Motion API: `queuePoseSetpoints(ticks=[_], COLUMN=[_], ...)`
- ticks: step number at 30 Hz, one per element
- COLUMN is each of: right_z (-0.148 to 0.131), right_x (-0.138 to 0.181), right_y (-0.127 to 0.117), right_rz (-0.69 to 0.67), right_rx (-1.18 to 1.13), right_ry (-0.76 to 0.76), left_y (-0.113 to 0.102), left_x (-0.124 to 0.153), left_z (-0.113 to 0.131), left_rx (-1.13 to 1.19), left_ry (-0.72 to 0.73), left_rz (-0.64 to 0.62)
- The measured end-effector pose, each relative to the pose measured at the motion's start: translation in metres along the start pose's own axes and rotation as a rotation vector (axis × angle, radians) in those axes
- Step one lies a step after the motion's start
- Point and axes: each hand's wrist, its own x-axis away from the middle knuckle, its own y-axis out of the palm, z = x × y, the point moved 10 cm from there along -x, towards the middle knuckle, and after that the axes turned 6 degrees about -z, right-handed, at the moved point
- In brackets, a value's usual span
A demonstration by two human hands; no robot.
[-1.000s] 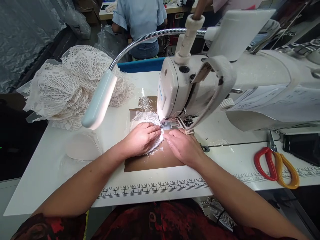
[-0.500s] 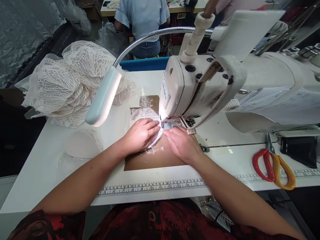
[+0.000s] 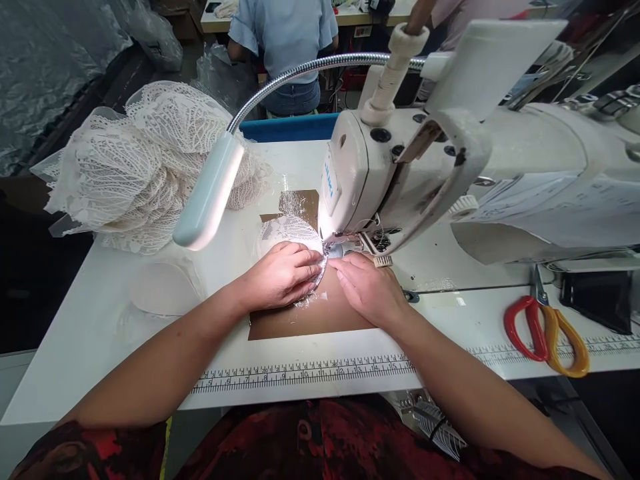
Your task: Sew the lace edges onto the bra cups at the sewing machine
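Note:
An oval white lace piece (image 3: 287, 230) lies on a brown-taped patch of the table, its right edge under the needle area of a white sewing machine (image 3: 345, 173). My left hand (image 3: 285, 275) rests flat on the lace, fingers stretched toward the presser foot, covering much of the piece. From the other side, my right hand (image 3: 370, 290) has its fingertips drawn together at the lace's edge, just in front of the foot. The exact grip of those fingertips is partly hidden. Lamp light falls on the lace and both hands.
A lamp (image 3: 210, 193) on a bendy metal neck hangs at left. Behind it is a heap of lace pieces (image 3: 110, 173); nearer lie plain pale oval pieces (image 3: 163, 288). Scissors (image 3: 543, 327) lie at right. A printed ruler (image 3: 305, 377) runs along the front edge. Someone sits beyond.
The lace piece has turned slightly under the machine. My left hand has shifted a little with it, its fingers now lower over the front edge. My right hand has barely moved.

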Motion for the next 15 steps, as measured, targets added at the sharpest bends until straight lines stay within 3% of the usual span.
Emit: queuePoseSetpoints(ticks=[9, 15], right_z=[-0.018, -0.018], right_x=[0.003, 0.003], right_y=[0.001, 0.007], right_rz=[-0.011, -0.054], right_rx=[0.015, 0.050], right_ry=[-0.183, -0.174], left_y=[-0.005, -0.003], left_x=[0.001, 0.000], left_z=[-0.001, 0.001], left_rx=[0.021, 0.001], left_ry=[0.016, 0.046], left_rz=[0.082, 0.073])
